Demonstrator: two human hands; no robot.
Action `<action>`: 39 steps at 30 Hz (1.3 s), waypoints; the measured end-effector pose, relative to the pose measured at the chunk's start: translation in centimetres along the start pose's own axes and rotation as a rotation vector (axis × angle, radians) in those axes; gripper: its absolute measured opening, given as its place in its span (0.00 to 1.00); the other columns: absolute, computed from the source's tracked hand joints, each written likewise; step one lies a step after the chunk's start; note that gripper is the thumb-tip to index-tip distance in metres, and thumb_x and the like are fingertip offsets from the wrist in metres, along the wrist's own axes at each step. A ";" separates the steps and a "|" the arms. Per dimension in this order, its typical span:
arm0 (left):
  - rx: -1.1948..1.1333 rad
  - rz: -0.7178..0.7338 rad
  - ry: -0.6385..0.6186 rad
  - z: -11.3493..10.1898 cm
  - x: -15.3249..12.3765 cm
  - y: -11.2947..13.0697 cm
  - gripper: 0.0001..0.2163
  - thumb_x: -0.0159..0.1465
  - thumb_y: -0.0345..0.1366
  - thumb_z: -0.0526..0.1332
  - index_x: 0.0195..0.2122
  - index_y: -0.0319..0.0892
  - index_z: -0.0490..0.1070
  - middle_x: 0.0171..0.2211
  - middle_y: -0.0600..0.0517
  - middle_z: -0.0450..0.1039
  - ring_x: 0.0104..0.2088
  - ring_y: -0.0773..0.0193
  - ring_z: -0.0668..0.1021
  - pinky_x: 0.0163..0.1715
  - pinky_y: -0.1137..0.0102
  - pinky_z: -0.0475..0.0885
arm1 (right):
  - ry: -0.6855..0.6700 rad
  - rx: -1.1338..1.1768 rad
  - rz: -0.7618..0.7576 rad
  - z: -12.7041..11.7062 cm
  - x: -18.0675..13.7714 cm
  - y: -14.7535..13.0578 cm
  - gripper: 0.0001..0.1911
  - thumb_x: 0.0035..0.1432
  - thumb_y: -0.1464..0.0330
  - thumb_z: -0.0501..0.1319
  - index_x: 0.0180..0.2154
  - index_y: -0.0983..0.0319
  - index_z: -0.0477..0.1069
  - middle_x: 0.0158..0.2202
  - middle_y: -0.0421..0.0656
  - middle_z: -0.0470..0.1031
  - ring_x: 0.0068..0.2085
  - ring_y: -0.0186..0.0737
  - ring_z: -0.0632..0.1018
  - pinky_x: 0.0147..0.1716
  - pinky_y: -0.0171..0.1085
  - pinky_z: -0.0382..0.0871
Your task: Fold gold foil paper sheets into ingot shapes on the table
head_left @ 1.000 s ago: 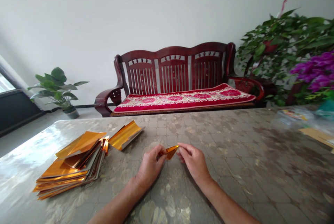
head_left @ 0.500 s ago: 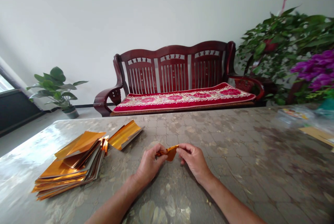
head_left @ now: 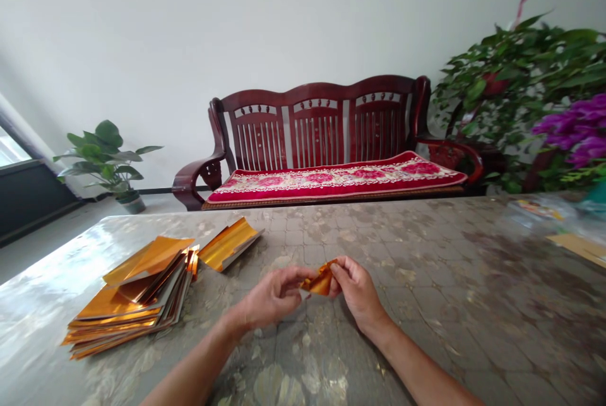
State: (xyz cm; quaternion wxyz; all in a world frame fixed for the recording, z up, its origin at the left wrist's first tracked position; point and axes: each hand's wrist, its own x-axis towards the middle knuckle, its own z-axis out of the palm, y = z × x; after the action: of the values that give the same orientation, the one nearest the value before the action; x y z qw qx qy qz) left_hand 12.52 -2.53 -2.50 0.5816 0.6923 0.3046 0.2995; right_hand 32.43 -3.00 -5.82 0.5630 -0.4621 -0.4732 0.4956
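Observation:
A small folded piece of gold foil paper [head_left: 322,282] is held just above the table between my hands. My right hand [head_left: 354,289] pinches its right end between thumb and fingertips. On the other side, my left hand [head_left: 274,297] has its thumb and index finger apart, with the fingertips at the paper's left end, touching or very close to it. The left hand is a little blurred. A pale corner of the paper shows near the left thumb.
A stack of gold foil sheets [head_left: 118,305] lies on the patterned table [head_left: 426,305] at left, with more folded gold sheets [head_left: 230,243] behind it. Clear plastic packaging [head_left: 540,211] and brown card [head_left: 580,247] lie at far right. Beyond the table stands a wooden bench [head_left: 315,131].
The folded gold paper has shifted slightly right and turned, showing more of its face. My left hand has loosened, its thumb and fingers spreading; my right hand keeps its pinch.

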 end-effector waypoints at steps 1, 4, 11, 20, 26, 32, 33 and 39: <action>-0.028 -0.016 -0.064 -0.3 -0.2 0.5 0.19 0.57 0.28 0.64 0.51 0.42 0.72 0.50 0.47 0.76 0.52 0.57 0.76 0.51 0.66 0.68 | -0.012 0.011 0.020 0.0 0.0 0.0 0.16 0.55 0.54 0.62 0.29 0.61 0.68 0.17 0.34 0.68 0.20 0.33 0.68 0.22 0.32 0.64; -0.118 -0.025 -0.130 -0.8 -0.4 0.9 0.16 0.60 0.32 0.65 0.51 0.42 0.73 0.48 0.46 0.77 0.52 0.56 0.76 0.51 0.66 0.69 | -0.033 0.032 0.059 0.0 -0.2 -0.2 0.17 0.53 0.54 0.63 0.28 0.61 0.67 0.16 0.33 0.67 0.19 0.32 0.68 0.22 0.31 0.63; -0.151 0.038 0.124 -0.1 0.3 -1.2 0.16 0.50 0.38 0.75 0.37 0.39 0.74 0.30 0.54 0.75 0.30 0.69 0.75 0.31 0.76 0.68 | 0.008 0.019 0.084 0.2 -0.5 -0.4 0.18 0.51 0.52 0.65 0.29 0.61 0.69 0.16 0.33 0.68 0.18 0.31 0.67 0.19 0.31 0.61; 0.233 0.057 0.314 0.1 0.2 -1.0 0.07 0.61 0.37 0.63 0.30 0.40 0.68 0.24 0.56 0.69 0.23 0.70 0.72 0.25 0.76 0.65 | 0.013 0.042 -0.014 -0.2 -0.7 -0.2 0.18 0.53 0.54 0.65 0.37 0.61 0.70 0.22 0.35 0.70 0.21 0.33 0.71 0.19 0.32 0.67; 0.527 0.133 0.253 -1.3 -0.1 -1.3 0.04 0.65 0.32 0.59 0.32 0.40 0.70 0.26 0.55 0.72 0.28 0.69 0.72 0.30 0.76 0.65 | -0.099 -0.365 -0.403 -1.8 -0.7 -0.6 0.07 0.59 0.68 0.60 0.40 0.58 0.75 0.28 0.37 0.74 0.27 0.34 0.76 0.31 0.33 0.70; 0.633 0.266 0.147 -2.0 -0.5 -1.2 0.10 0.68 0.32 0.56 0.44 0.43 0.77 0.34 0.50 0.75 0.36 0.64 0.75 0.38 0.72 0.68 | -0.328 -0.597 -0.492 -2.9 -0.6 -0.7 0.12 0.60 0.72 0.60 0.42 0.54 0.79 0.34 0.40 0.78 0.35 0.36 0.78 0.38 0.34 0.69; 0.634 0.278 0.124 -2.1 -0.6 -1.2 0.11 0.69 0.33 0.55 0.46 0.43 0.77 0.35 0.49 0.75 0.37 0.64 0.76 0.39 0.72 0.68 | -0.355 -0.608 -0.469 -2.9 -0.6 -0.7 0.12 0.60 0.72 0.60 0.42 0.54 0.79 0.34 0.40 0.79 0.35 0.36 0.78 0.38 0.34 0.69; 0.633 0.264 0.091 -2.1 -0.4 -1.5 0.10 0.68 0.36 0.58 0.42 0.44 0.79 0.35 0.49 0.77 0.37 0.62 0.77 0.40 0.71 0.69 | -0.436 -0.595 -0.391 -2.9 -0.4 -0.7 0.12 0.59 0.70 0.62 0.41 0.52 0.81 0.34 0.40 0.80 0.35 0.38 0.79 0.38 0.34 0.70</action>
State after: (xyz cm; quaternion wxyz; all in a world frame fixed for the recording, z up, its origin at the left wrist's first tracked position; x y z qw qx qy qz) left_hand 10.53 -1.34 -3.69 0.2803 0.8577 0.3160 0.2932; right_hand 35.38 -3.57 -5.51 0.3750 -0.3902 -0.7828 0.3072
